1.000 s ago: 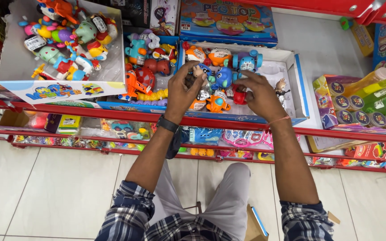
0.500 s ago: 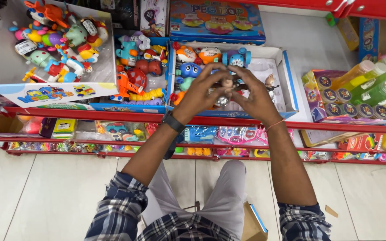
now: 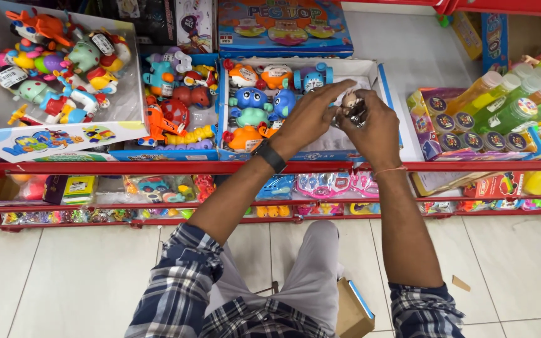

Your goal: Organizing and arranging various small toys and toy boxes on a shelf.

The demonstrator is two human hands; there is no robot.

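Head view: both hands meet over the white-lined toy box (image 3: 388, 94) on the red shelf (image 3: 158, 167); right hand (image 3: 376, 125) pinches a small wrapped toy figure (image 3: 350, 104), left hand (image 3: 311, 112) fingertips closed on its wrapper; best keep grip light, steady over box so it drops in, not floor.

Glossy plastic toys (image 3: 255, 106); printed cardboard box (image 3: 380, 81); red painted metal shelf rail (image 3: 126, 168); smooth floor tiles (image 3: 64, 275); checked cloth sleeves (image 3: 176, 294).
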